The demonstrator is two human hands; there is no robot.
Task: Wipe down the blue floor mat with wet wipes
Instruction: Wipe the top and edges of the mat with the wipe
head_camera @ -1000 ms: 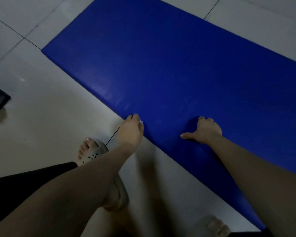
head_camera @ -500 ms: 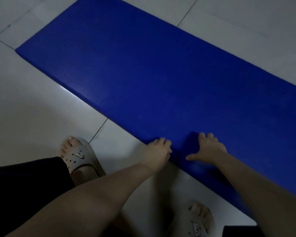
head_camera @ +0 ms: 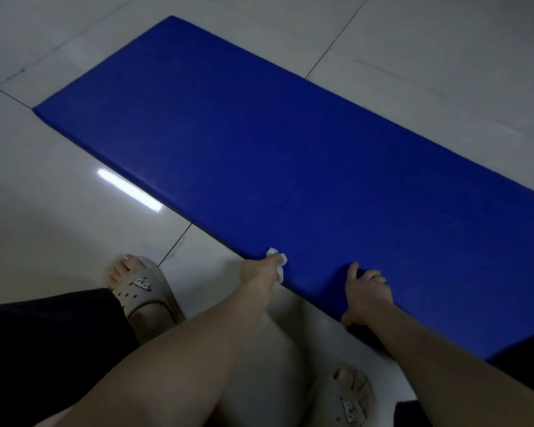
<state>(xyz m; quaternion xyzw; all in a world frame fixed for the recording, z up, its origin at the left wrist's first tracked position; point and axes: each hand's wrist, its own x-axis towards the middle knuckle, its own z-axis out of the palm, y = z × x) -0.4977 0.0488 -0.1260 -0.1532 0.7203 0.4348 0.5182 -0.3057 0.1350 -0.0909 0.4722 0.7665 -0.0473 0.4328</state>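
The long blue floor mat [head_camera: 259, 143] lies flat on the pale tiled floor, running from upper left to the right edge of the head view. My left hand [head_camera: 261, 271] is at the mat's near edge and holds a small crumpled white wet wipe [head_camera: 278, 260] against that edge. My right hand [head_camera: 367, 291] grips the same near edge a little to the right, fingers curled over the top and thumb below.
Glossy white floor tiles [head_camera: 59, 211] surround the mat, with a bright light reflection [head_camera: 128, 190] near its left part. My feet in beige perforated sandals, the left sandal [head_camera: 142, 288] and the right sandal [head_camera: 349, 396], stand just in front of the mat edge.
The view has pulled back and shows the mat's far left corner. The white wipe now shows at my left hand's fingertips. My right hand's fingers have curled round the mat's edge.
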